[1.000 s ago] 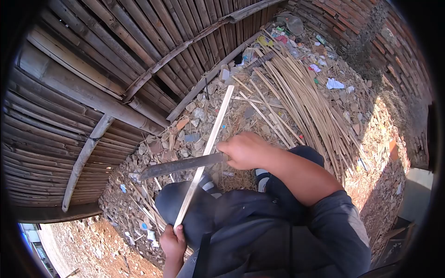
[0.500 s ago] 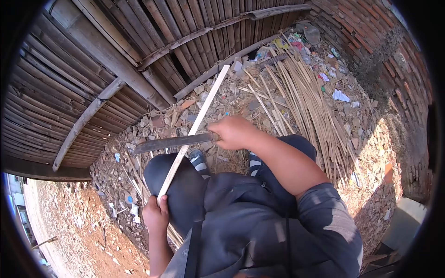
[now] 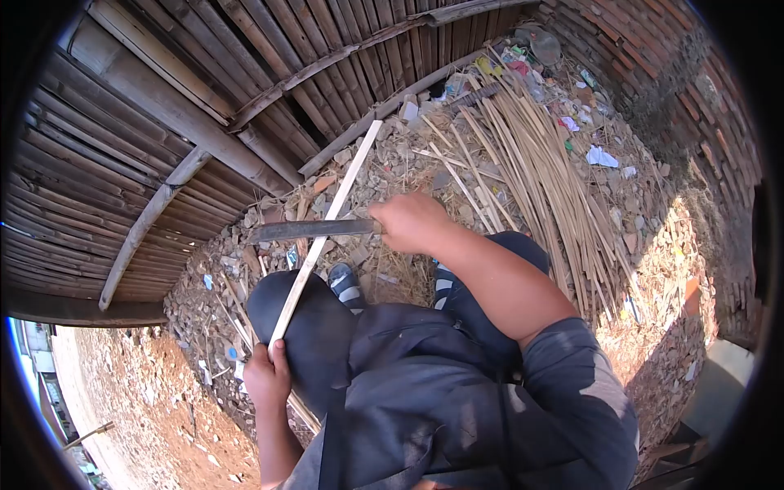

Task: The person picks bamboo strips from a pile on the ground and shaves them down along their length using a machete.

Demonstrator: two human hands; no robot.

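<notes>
The right hand (image 3: pixel 412 220) is closed in a fist around the handle of a long, dark knife (image 3: pixel 306 229), whose blade points to the person's left, roughly level across the view. The left hand (image 3: pixel 268 374) is closed too, the thumb pressed along the lower end of a pale wooden strip (image 3: pixel 346 181). The strip slants up and away from that hand, passes over the person's bent left knee (image 3: pixel 282 306), and ends near the foot of a bamboo wall (image 3: pixel 204 73). The blade crosses the strip about midway along its length; whether its edge touches the wood cannot be told from this angle.

The view looks down past a dark shirt (image 3: pixel 441 392) and dark trousers to two feet in striped sandals (image 3: pixel 346 287), set on ground (image 3: pixel 408 155) covered with stones, broken brick and dry straw. To the right of the knife hand, well apart from it, a large bundle of similar thin strips (image 3: pixel 547 171) lies fanned out on the ground. A few loose strips lie between the bundle and the hand.

Beyond the bundle, litter is scattered, including a crumpled white scrap (image 3: pixel 602 157). Near the brick wall (image 3: pixel 678 73) sits a roundish grey object (image 3: pixel 545 49); it is too small to tell whether it holds anything.
</notes>
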